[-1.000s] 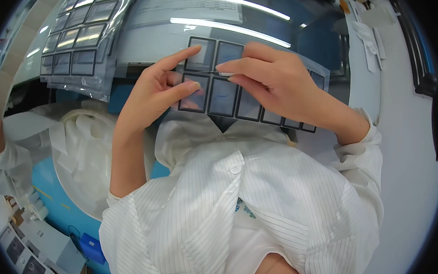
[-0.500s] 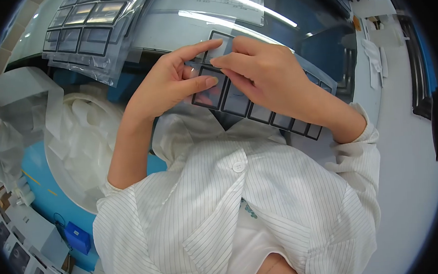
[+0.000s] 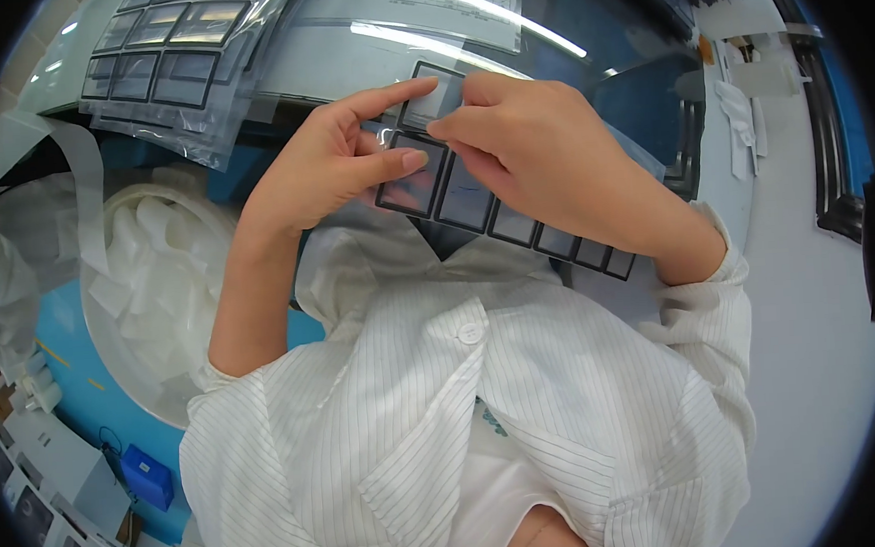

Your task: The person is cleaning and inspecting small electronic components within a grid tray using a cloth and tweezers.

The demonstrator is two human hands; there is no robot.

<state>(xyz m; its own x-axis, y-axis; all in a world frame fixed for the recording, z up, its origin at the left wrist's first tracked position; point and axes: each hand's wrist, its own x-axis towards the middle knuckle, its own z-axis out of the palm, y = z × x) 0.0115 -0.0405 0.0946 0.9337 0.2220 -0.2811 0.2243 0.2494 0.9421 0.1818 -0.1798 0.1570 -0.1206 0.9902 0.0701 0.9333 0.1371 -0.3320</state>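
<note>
Left hand [image 3: 326, 170] steadies the sheet of dark-framed squares [image 3: 473, 196] by a pinch grip at its edge, while right hand [image 3: 540, 152] pinches one square's corner, apparently to peel.

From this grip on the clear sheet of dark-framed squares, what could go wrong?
1. The clear flexible sheet of dark-framed squares is held in mid-air only at its upper end by the left hand and right hand; the free end may sag or crease.
2. Bare fingertips press on the squares, so smudges seem likely.
</note>
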